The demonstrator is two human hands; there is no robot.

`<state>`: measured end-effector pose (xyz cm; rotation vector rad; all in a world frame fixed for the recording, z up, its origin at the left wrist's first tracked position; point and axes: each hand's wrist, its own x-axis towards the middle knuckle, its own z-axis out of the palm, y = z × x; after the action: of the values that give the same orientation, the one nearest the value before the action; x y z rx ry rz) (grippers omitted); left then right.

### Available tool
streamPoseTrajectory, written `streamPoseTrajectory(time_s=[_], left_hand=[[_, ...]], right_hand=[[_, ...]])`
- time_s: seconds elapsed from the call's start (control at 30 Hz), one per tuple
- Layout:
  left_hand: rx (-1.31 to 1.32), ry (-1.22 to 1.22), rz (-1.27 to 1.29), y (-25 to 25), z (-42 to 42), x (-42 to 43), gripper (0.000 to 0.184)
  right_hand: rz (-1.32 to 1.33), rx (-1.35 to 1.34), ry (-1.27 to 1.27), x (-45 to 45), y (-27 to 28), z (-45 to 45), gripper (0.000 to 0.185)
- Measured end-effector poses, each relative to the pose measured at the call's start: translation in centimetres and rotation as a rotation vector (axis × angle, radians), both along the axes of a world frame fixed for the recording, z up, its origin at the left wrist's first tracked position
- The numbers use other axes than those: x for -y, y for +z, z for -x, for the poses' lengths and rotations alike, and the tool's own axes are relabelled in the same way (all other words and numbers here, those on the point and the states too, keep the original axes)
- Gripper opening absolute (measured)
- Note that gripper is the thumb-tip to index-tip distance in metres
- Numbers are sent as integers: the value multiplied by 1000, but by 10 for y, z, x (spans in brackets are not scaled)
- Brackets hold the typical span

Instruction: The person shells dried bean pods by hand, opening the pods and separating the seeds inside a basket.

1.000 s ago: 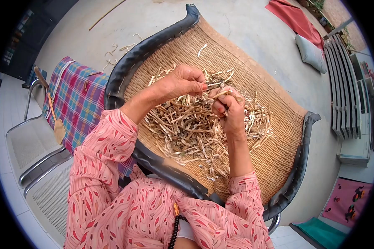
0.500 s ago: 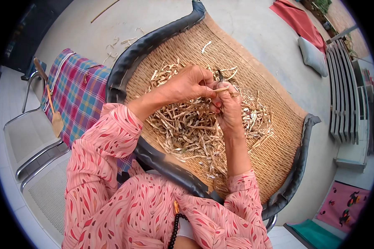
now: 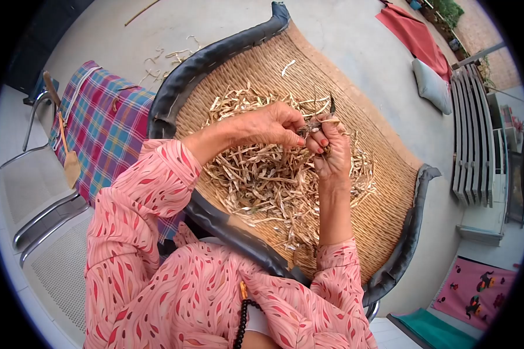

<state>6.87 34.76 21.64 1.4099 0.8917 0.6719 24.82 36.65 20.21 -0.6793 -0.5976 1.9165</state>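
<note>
My left hand (image 3: pixel 276 125) is closed in a pinch at a small clump of dry plant strips (image 3: pixel 312 124) between my hands. My right hand (image 3: pixel 335 151) grips the same clump, its fingers curled in and a pale strip over its index finger. A dark, pointed thing (image 3: pixel 332 103) sticks up from the right hand; whether it is a blade or a pod I cannot make out. Beneath both hands, a loose pile of dry, pale strips like dried pods (image 3: pixel 268 180) lies on a woven winnowing tray (image 3: pixel 384 221) with a dark padded rim.
To the left stand metal chairs (image 3: pixel 38 174), a checked cloth (image 3: pixel 108 116) and a wooden spatula (image 3: pixel 71 166). Stray strips (image 3: pixel 177 55) lie on the floor beyond the tray. A grey cushion (image 3: pixel 432 86), a red cloth (image 3: pixel 413 32) and slatted panels (image 3: pixel 473 136) are at the right.
My right hand has moved slightly right and away from the left, and the dark pointed thing now stands more upright. The strip pinched between the hands has given way to a small clump.
</note>
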Motion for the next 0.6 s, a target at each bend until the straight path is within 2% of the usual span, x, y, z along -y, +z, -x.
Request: streamPoseTrajectory(time_s=[0.17, 0.27, 0.37, 0.5, 0.6], left_hand=[[131, 100, -43, 5, -4, 4, 17], [35, 74, -87, 2, -1, 2, 17], [12, 181, -55, -7, -4, 0, 14], [-108, 264, -231, 4, 0, 0, 10], [-110, 305, -259, 6, 2, -1, 9]], right_hand=[[-87, 35, -43, 2, -10, 4, 12], [-85, 135, -100, 12, -1, 15, 13], [-121, 128, -91, 15, 0, 18, 17], [-70, 92, -102, 11, 7, 19, 26], [-90, 115, -82, 8, 6, 15, 23]])
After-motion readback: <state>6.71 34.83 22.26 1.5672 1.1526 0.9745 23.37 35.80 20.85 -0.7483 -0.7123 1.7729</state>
